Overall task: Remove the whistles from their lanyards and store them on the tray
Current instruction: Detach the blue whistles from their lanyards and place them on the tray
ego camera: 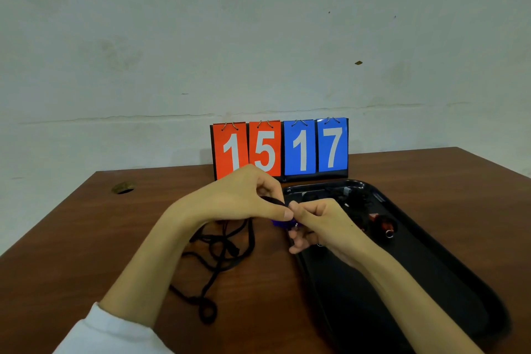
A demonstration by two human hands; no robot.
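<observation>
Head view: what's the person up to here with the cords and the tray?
A person is working a blue whistle loose from its black lanyard. The left hand pinches the strap; the right hand works at the whistle, just over the near-left rim of the black tray. A red whistle already lies on the tray. A scoreboard behind reads 15 17.

My left hand [235, 198] and right hand [321, 224] are both bare: no gloves, rings or watch, nails cut short. Both forearms are uncovered up from the wrists. On my left arm a white sleeve [109, 333] of soft, plain cloth is pushed up towards the elbow. No sleeve shows on my right arm.
</observation>
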